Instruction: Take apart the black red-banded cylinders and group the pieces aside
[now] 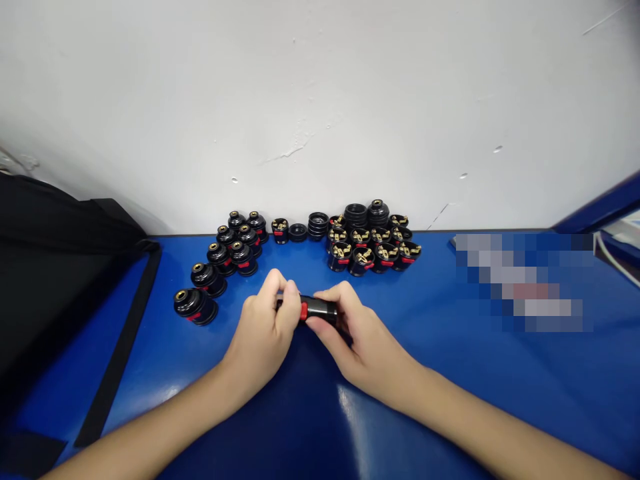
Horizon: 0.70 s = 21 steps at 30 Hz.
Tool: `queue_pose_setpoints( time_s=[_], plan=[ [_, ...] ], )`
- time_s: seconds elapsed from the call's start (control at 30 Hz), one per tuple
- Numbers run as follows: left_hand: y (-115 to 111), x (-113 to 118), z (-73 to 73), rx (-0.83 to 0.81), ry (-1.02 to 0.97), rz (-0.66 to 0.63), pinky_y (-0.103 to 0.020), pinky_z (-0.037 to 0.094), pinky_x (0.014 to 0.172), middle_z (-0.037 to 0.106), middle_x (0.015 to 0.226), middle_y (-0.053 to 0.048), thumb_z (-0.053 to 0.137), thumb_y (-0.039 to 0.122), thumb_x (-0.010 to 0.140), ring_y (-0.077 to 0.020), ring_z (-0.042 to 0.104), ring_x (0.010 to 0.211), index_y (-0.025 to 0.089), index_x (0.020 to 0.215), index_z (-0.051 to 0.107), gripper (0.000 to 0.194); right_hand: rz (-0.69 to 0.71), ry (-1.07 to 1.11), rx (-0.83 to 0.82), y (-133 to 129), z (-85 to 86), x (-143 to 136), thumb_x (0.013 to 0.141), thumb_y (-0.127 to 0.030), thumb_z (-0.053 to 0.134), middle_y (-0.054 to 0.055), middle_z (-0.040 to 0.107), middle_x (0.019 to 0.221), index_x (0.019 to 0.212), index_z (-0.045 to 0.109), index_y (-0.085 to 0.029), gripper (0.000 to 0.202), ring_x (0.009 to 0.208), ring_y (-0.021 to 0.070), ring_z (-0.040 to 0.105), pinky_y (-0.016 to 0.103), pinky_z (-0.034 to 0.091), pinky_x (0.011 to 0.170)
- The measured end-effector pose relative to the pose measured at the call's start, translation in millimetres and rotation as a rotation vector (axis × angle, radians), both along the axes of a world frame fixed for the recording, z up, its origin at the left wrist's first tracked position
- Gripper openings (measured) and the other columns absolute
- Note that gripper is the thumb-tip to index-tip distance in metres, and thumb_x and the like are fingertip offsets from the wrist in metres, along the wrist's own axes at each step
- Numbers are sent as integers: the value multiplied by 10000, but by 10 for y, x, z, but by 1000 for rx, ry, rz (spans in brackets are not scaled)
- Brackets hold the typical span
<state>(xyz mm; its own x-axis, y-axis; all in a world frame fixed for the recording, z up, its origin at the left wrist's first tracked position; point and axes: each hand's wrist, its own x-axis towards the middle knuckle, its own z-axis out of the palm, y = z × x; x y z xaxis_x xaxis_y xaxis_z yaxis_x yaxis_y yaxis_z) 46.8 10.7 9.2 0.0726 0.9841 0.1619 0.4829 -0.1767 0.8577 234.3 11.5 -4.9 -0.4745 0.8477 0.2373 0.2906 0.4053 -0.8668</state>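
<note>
Between my hands is a black cylindrical part (320, 309) with a red piece, lying roughly sideways over the blue table. My left hand (267, 327) is wrapped round its left end and covers most of that end. My right hand (363, 337) grips the right end, thumb below and fingers above and behind. Behind and to the left stand several black domed parts (233, 259) with brass tops and red pieces. At the back right are several open black cups (363, 260) with brass contacts inside and red tabs.
Black rings (318, 225) stand near the back edge of the blue table (425, 320), against a pale wall (300, 100). Black cloth with a strap (117, 353) lies at the left. A blurred-out patch (525, 283) covers something on the right.
</note>
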Motion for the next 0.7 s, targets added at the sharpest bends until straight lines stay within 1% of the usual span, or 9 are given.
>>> queue_pose_setpoints(
  time_s=[0.13,0.23,0.3,0.33,0.4,0.47,0.5,0.6,0.7],
  plan=[
    [39,-23,-40,-94,-29,23,-268,313,522,463,623,60,345,466,1103,-126,439,541,241,783,408,397,55,18,270,54,-60,13,1072,-258,563,42,615,1029,1158,463,-263,132,839,183,604,342,528,755],
    [55,-40,-50,-73,-36,57,-268,313,517,455,633,63,376,492,1095,-127,443,544,239,804,443,392,66,89,333,57,-70,2,1062,-188,553,81,590,1175,1246,475,-272,217,971,198,634,372,576,836],
    [53,-46,-45,-43,-31,44,-264,327,524,468,638,67,408,491,1088,-125,451,547,236,843,477,360,37,102,226,42,-44,-2,1049,-251,604,85,603,1203,1311,434,-281,314,905,184,655,359,597,783],
    [50,-46,-41,-23,-25,23,-262,333,530,477,638,70,423,481,1086,-123,452,547,234,871,496,336,18,97,139,35,-23,-1,1055,-307,608,68,630,1142,1331,412,-281,340,822,170,657,343,595,727],
    [45,-46,-35,15,-8,-27,-258,331,533,478,631,77,443,464,1084,-119,445,537,230,929,524,292,-25,63,-25,28,19,7,1096,-412,528,-5,639,897,1285,431,-266,257,646,144,614,312,558,621],
    [47,-50,-39,27,-1,-47,-256,321,530,472,616,82,445,475,1087,-117,439,527,230,957,531,290,-65,36,-86,35,40,19,1129,-435,429,-49,570,728,1171,483,-255,193,588,141,588,303,534,590],
    [51,-55,-46,15,-5,-39,-254,319,526,476,608,83,442,494,1089,-119,444,524,231,960,529,305,-79,40,-73,43,38,24,1127,-426,436,-46,566,727,1134,496,-253,183,606,142,597,303,543,603],
    [70,-77,-78,-68,-63,5,-246,315,499,507,584,80,437,583,1080,-125,461,508,242,946,509,373,-55,134,53,62,-6,29,1055,-325,605,35,633,1019,1186,520,-255,171,868,166,685,323,625,766],
    [76,-84,-99,-109,-130,-2,-236,337,491,551,591,76,437,622,1070,-127,487,508,247,938,492,401,-24,206,123,56,-37,20,1002,-240,660,77,593,1243,1227,539,-271,257,1138,205,671,357,637,934]
  ],
)
